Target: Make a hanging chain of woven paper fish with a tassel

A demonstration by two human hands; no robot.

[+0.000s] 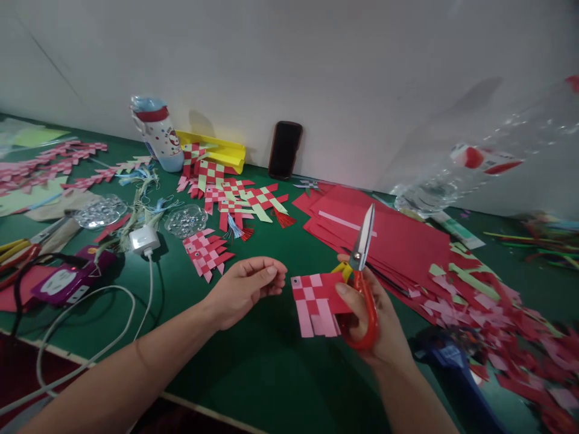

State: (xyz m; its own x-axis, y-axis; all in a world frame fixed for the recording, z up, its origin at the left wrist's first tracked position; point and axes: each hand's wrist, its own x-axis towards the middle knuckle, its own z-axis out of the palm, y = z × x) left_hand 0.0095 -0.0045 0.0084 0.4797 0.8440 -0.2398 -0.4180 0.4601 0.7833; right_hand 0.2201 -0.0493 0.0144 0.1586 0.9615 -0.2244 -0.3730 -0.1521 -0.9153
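Observation:
My right hand (368, 313) holds red-handled scissors (371, 307), their blades pointing up, together with a woven red and pink paper fish (315, 301). The fish has a small eye at its upper left corner and pink strips hanging down. To the left of it is my left hand (253, 280), apart from the fish, with its fingers curled together; whether something small is between them cannot be made out. Another woven paper fish (207, 253) lies just beyond my left wrist. Behind it, several red, pink and pale green fish (233, 196) are piled up.
Red paper sheets (398, 241) and a heap of scraps (497, 325) lie at the right, near a plastic bottle (452, 175). A phone (285, 149) leans on the wall. A flask (160, 135), bead dishes (186, 221), a power strip (72, 277) and a white charger (145, 239) are leftward.

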